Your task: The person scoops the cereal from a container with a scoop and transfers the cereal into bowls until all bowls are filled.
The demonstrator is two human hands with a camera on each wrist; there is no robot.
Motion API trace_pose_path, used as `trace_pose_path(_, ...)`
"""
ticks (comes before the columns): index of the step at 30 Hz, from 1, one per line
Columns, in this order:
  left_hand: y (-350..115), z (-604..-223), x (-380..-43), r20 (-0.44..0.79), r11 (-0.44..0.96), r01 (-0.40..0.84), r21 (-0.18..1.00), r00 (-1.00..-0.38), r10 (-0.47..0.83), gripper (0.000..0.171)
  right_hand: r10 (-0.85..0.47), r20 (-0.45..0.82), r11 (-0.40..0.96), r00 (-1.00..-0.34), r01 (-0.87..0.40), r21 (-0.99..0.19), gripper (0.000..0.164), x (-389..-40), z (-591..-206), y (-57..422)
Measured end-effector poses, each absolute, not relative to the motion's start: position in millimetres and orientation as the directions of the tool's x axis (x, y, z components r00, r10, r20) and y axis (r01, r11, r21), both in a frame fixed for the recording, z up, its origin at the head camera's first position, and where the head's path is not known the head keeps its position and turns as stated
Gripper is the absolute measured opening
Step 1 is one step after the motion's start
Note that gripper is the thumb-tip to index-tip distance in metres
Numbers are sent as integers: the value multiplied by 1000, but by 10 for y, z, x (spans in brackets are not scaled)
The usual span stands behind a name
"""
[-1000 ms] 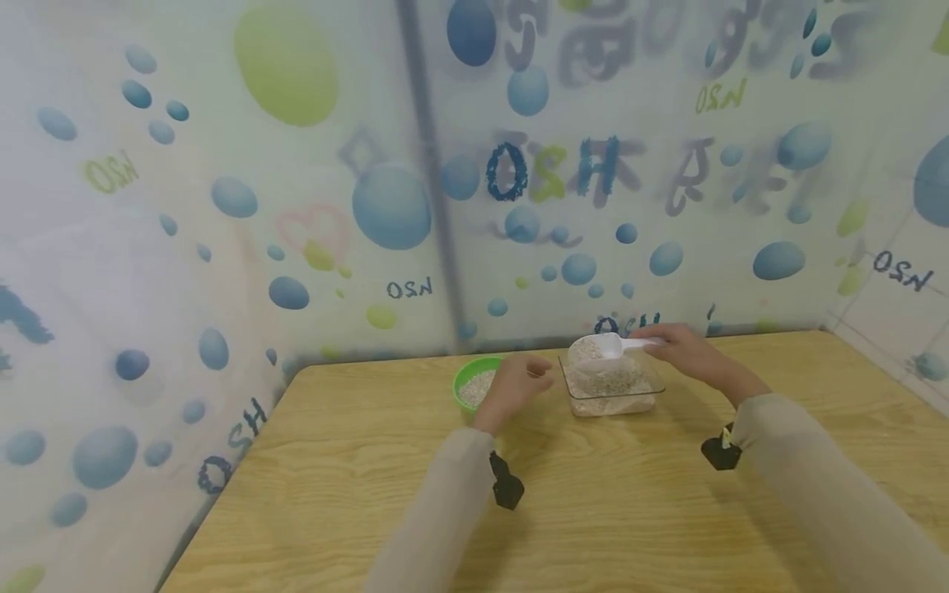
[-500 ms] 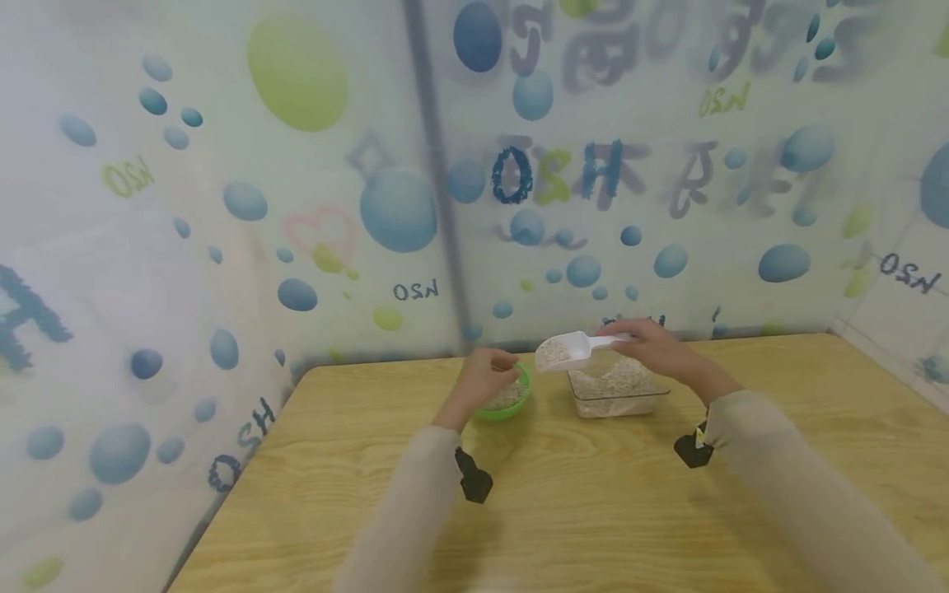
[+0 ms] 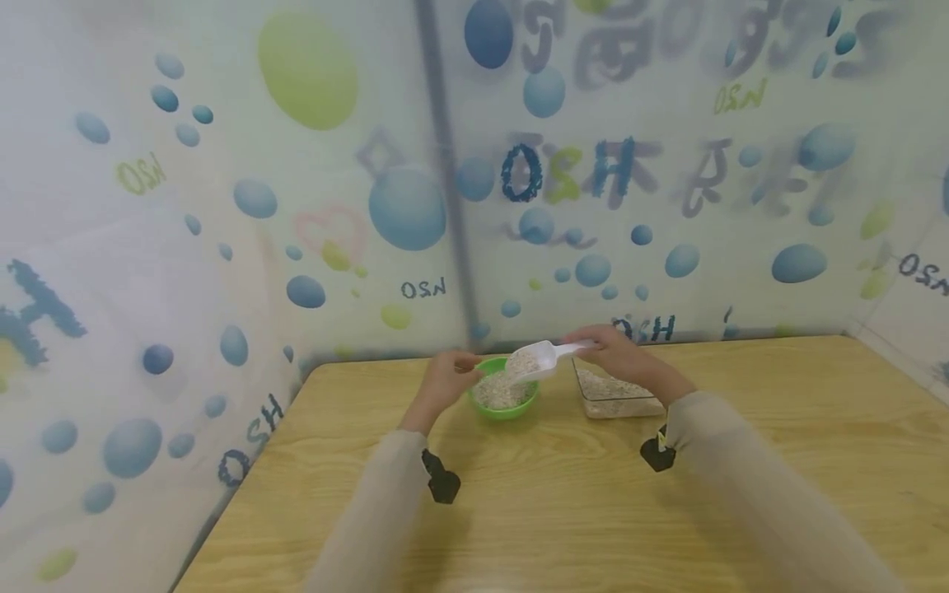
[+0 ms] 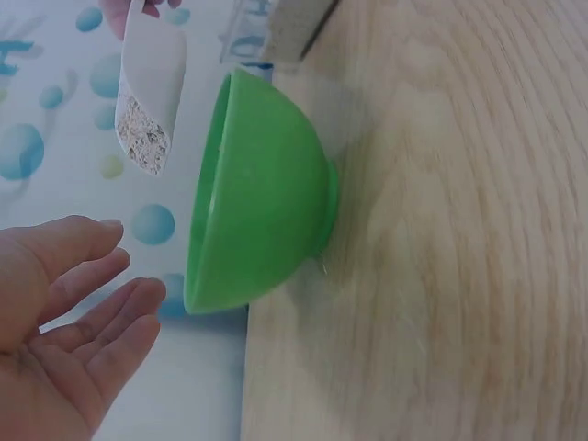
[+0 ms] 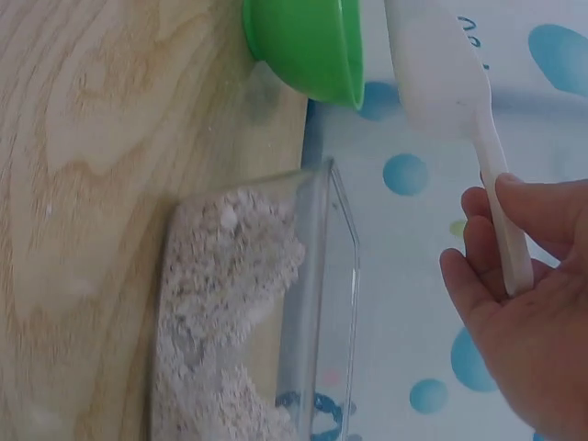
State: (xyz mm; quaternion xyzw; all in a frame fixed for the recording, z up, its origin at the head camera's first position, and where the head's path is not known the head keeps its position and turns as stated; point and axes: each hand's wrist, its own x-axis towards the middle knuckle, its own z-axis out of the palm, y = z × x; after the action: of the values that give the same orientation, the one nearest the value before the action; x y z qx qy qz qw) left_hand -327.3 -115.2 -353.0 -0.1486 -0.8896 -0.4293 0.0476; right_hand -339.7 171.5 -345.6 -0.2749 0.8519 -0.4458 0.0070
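Note:
My right hand (image 3: 611, 354) grips the handle of a white plastic scoop (image 3: 544, 356), thumb on one side and fingers on the other, as the right wrist view shows. Pale flakes (image 4: 142, 138) lie in the scoop, which is tilted mouth-down above the green bowl (image 3: 504, 412). The bowl holds a heap of the same flakes. Beside its left rim is my left hand (image 3: 445, 380); in the left wrist view its fingers are loosely bent, apart from the bowl, with nothing in them.
A clear rectangular container (image 5: 317, 276) of flakes stands right of the bowl, partly behind my right forearm in the head view. Both vessels sit near the back edge of the wooden table (image 3: 549, 511). A wall sheet (image 3: 667, 206) printed with blue and green drops rises behind it.
My right hand has carried the loaded scoop leftward from over the clear container to above the bowl. The left hand has shifted left, uncovering the bowl in the head view.

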Motion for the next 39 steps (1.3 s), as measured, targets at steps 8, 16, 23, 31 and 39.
trace_pose_path(8,-1275,-3657,-3267,170,596,259,760,-964,202,26,-480,237,465,-845,-473,-748,28,-3433,-3517,1489)
trace_pose_path(16,-1310,-3724,-3283,162,598,279,752,-957,242,26,-452,231,536,-862,-469,-702,26,-3445,-3485,1318)
trace_pose_path(23,-1312,-3739,-3269,186,602,308,737,-948,257,22,-451,199,581,-870,-455,-675,26,-3469,-3423,1228)
trace_pose_path(31,-1304,-3727,-3249,191,593,301,747,-951,242,22,-415,146,622,-898,-398,-674,28,-3473,-3390,1155)
trace_pose_path(39,-1323,-3720,-3240,157,612,281,739,-956,249,23,-362,89,666,-928,-324,-673,30,-3441,-3334,1148)
